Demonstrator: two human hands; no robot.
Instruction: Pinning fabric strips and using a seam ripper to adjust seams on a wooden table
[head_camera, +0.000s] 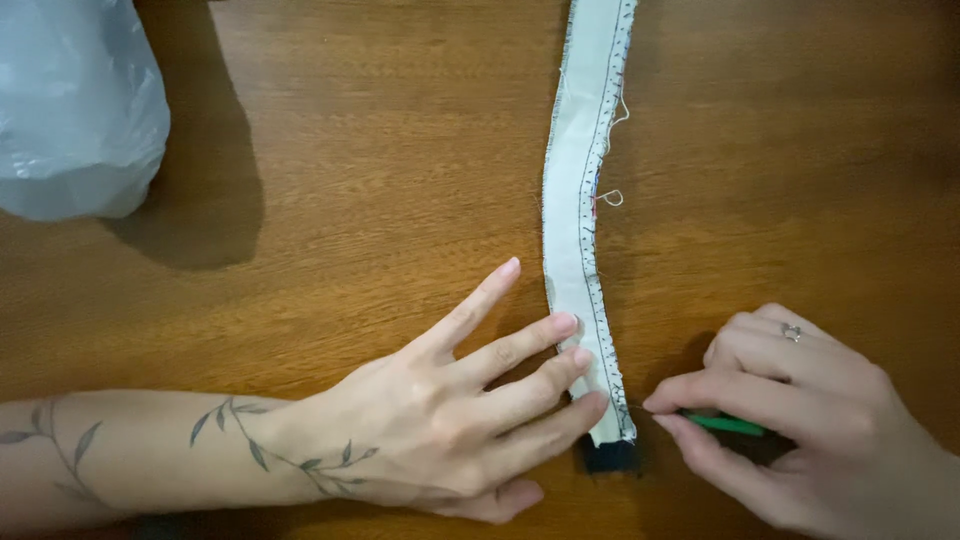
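A long narrow strip of off-white fabric (580, 190) with a dotted stitch line along one edge lies on the wooden table (350, 150), running from the top edge toward me. Its near end has a dark patch (610, 457). My left hand (470, 420) lies flat with spread fingers, the fingertips pressing the strip's near end from the left. My right hand (800, 420) sits just right of the strip's end, pinching a small green tool (728, 425) between thumb and fingers. Loose threads stick out from the strip's right edge.
A crumpled translucent plastic bag (70, 100) sits at the far left corner and casts a shadow on the brown wood beside it.
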